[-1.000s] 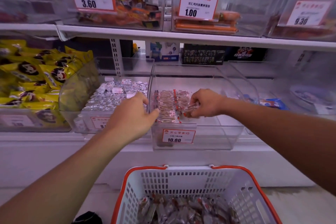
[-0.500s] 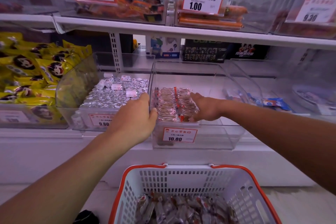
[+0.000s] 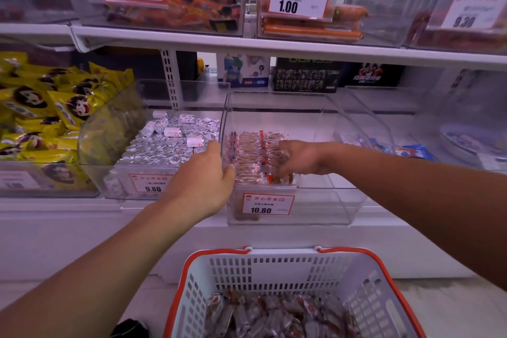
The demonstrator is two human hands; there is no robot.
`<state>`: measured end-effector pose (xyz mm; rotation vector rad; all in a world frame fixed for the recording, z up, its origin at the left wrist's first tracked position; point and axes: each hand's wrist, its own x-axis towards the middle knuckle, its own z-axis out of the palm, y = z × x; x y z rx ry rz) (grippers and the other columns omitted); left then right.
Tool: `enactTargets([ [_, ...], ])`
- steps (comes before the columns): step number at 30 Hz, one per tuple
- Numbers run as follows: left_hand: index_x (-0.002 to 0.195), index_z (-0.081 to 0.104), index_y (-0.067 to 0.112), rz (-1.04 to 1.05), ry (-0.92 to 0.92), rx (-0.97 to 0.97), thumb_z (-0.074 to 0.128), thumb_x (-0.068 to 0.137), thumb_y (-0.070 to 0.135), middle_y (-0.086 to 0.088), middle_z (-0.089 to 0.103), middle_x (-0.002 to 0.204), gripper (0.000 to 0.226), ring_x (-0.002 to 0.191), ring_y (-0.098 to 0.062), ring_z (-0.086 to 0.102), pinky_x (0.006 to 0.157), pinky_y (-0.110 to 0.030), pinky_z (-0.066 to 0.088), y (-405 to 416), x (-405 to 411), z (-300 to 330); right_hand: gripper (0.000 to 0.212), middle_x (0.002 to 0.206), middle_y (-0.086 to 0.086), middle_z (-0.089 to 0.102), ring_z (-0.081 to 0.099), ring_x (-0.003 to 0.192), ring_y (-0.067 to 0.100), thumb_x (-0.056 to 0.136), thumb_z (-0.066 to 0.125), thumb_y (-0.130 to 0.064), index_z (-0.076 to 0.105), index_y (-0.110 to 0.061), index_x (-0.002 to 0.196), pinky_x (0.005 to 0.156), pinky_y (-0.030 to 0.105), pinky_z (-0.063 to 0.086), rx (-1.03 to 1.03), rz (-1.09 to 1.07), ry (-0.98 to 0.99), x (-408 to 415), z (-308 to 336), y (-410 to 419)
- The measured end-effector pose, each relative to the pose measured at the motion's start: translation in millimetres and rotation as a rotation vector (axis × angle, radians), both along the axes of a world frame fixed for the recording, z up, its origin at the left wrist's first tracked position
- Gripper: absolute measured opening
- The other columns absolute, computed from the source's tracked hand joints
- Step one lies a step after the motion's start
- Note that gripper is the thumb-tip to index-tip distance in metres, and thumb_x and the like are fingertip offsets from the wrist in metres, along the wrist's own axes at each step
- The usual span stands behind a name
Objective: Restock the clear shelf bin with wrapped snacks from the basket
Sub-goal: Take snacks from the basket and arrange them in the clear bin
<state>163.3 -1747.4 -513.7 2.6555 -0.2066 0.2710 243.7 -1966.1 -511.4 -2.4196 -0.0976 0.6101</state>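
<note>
The clear shelf bin, tagged 10.80, stands on the middle shelf. Several wrapped snacks are lined up in rows in its left half. My left hand grips the bin's left wall, fingers over the edge. Inside the bin, my right hand rests on the right row, its fingers curled down round the packs at the front. On the floor below stands the white basket with an orange rim, with more wrapped snacks in its bottom.
A neighbouring bin of silver-wrapped sweets touches the clear bin's left side. Yellow snack bags fill the far left. Another clear bin lies to the right. An upper shelf with more bins overhangs.
My right hand set its snack against the row, pressed the stack, then curled its fingers down at the front. My left hand shifted right onto the bin's wall.
</note>
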Motion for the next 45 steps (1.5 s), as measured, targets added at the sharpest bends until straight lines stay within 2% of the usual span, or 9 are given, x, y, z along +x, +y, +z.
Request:
enactTargets([
  [6, 0.071, 0.048, 0.016, -0.013, -0.001, 0.067, 0.053, 0.071, 0.058, 0.002, 0.055, 0.061, 0.042, 0.055, -0.016, 0.050, 0.050, -0.029, 0.035, 10, -16, 19, 0.061, 0.149, 0.006, 0.047, 0.050, 0.129, 0.020, 0.090, 0.064, -0.007, 0.043, -0.011, 0.147, 0.104, 0.028, 0.044, -0.072, -0.079, -0.582, -25, 28, -3],
  [9, 0.051, 0.047, 0.017, -0.256, 0.466, -0.024, 0.053, 0.060, 0.055, 0.003, 0.041, 0.045, 0.039, 0.041, -0.015, 0.035, 0.046, -0.023, 0.032, 16, -33, 17, 0.028, 0.103, -0.010, 0.069, 0.059, 0.086, -0.002, 0.092, 0.055, -0.013, 0.069, -0.019, 0.115, 0.079, 0.012, 0.049, 0.187, -0.204, -1.349, -82, 9, -7],
  [11, 0.056, 0.056, 0.017, -0.302, 0.728, 0.067, 0.058, 0.070, 0.047, 0.001, 0.054, 0.048, 0.033, 0.041, -0.017, 0.044, 0.044, -0.022, 0.037, 8, -43, -6, 0.021, 0.081, -0.012, 0.064, 0.049, 0.070, -0.006, 0.093, 0.050, -0.014, 0.069, -0.022, 0.097, 0.067, 0.009, 0.039, 0.324, -0.171, -1.496, -126, -33, 0],
  [17, 0.093, 0.068, 0.011, -0.278, 0.947, 0.439, 0.060, 0.093, 0.032, -0.010, 0.071, 0.095, 0.022, 0.075, -0.023, 0.065, 0.068, -0.035, 0.060, -26, -79, -148, 0.021, 0.102, 0.015, 0.070, 0.065, 0.097, 0.033, 0.095, 0.049, -0.020, 0.064, -0.013, 0.109, 0.079, 0.037, 0.050, -0.089, 0.193, -0.317, -196, -193, 7],
  [23, 0.139, 0.052, 0.007, -0.152, 1.215, 0.462, 0.058, 0.095, 0.049, -0.018, 0.052, 0.142, 0.061, 0.122, -0.033, 0.055, 0.105, -0.037, 0.045, -43, -152, -296, 0.051, 0.137, 0.013, 0.056, 0.056, 0.122, 0.027, 0.092, 0.066, -0.033, 0.055, -0.009, 0.135, 0.091, 0.030, 0.048, -0.492, 0.236, 0.554, -266, -288, -67],
  [31, 0.158, 0.011, 0.023, -0.017, 1.244, 0.207, 0.074, 0.082, 0.050, -0.014, 0.014, 0.163, 0.103, 0.141, -0.041, 0.034, 0.111, -0.045, 0.038, -72, -163, -358, 0.063, 0.131, 0.009, 0.059, 0.055, 0.116, 0.026, 0.080, 0.079, -0.024, 0.053, -0.009, 0.135, 0.099, 0.034, 0.043, -0.078, -0.060, 0.590, -255, -338, -47],
  [36, 0.143, 0.040, 0.015, 0.065, 1.047, 0.061, 0.067, 0.090, 0.044, -0.018, 0.041, 0.147, 0.066, 0.126, -0.039, 0.049, 0.104, -0.046, 0.044, -86, -161, -367, 0.059, 0.109, 0.007, 0.061, 0.062, 0.085, 0.020, 0.074, 0.078, -0.037, 0.051, -0.017, 0.122, 0.071, 0.029, 0.052, -0.107, -0.064, 0.372, -245, -355, -32],
  [41, 0.126, 0.060, 0.013, 0.169, 0.985, -0.078, 0.069, 0.090, 0.025, -0.011, 0.066, 0.119, 0.038, 0.105, -0.030, 0.063, 0.093, -0.041, 0.052, -78, -160, -364, 0.092, 0.124, 0.014, 0.062, 0.060, 0.113, 0.033, 0.079, 0.076, -0.020, 0.021, -0.030, 0.153, 0.097, 0.037, 0.049, -0.155, 0.124, 0.264, -234, -358, -7],
  [45, 0.091, 0.072, 0.018, 0.217, 0.950, -0.067, 0.081, 0.079, 0.028, -0.005, 0.070, 0.086, 0.018, 0.078, -0.021, 0.062, 0.068, -0.028, 0.047, -75, -160, -355, 0.051, 0.114, 0.008, 0.067, 0.062, 0.104, 0.027, 0.083, 0.071, -0.010, 0.056, -0.019, 0.131, 0.077, 0.024, 0.045, -0.003, -0.025, 0.265, -234, -363, -8],
])
